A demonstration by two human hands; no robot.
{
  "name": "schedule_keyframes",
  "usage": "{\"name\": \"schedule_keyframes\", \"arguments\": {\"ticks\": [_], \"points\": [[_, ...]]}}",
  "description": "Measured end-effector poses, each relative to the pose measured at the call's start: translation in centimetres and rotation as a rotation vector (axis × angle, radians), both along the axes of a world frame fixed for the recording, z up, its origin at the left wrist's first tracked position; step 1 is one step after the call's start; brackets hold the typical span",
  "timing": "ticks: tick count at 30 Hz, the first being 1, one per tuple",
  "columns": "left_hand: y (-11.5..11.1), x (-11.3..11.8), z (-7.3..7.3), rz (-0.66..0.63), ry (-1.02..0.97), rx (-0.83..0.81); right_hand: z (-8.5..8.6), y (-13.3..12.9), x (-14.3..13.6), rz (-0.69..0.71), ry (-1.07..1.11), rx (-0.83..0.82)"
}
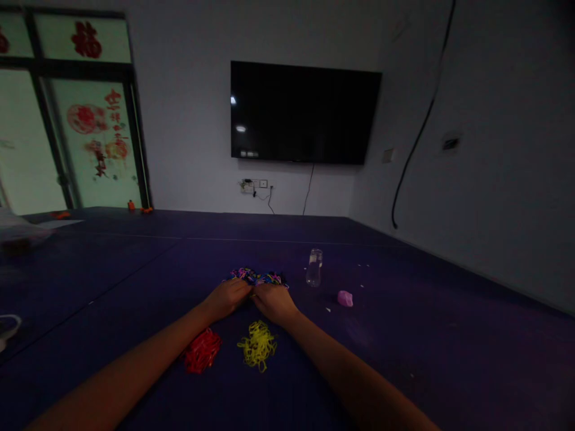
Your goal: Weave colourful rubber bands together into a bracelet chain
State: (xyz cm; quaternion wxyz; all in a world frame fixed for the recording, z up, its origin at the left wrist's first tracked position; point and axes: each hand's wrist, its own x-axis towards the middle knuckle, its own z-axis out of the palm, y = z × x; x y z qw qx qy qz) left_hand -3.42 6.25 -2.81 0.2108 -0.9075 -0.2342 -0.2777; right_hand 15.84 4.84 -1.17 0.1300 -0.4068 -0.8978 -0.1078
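A pile of mixed-colour rubber bands point(258, 276) lies on the dark purple surface, partly covered by both hands. My left hand point(229, 297) rests at its near left edge with the fingers curled in; what they pinch, if anything, is hidden. Close beside it, my right hand point(275, 302) is closed at the near right edge, a bit of yellow band showing at its fingertips. Nearer to me are a heap of red rubber bands point(203, 351), by my left forearm, and a loose heap of yellow rubber bands point(257, 345) between the forearms.
Right of the pile stands a clear glass jar point(314, 268), with a pink lump point(345, 299) nearer and small white scraps around. A whitish bag point(20, 230) lies at the far left, and a white looped object point(9, 329) is cut off at the left edge.
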Motion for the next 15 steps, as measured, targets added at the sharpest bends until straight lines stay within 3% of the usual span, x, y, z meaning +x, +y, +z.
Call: {"name": "schedule_keyframes", "arguments": {"ticks": [15], "points": [[-0.34,0.23,0.41,0.032,-0.041,-0.019,0.67,-0.66,-0.12,-0.004,0.015,-0.013]]}}
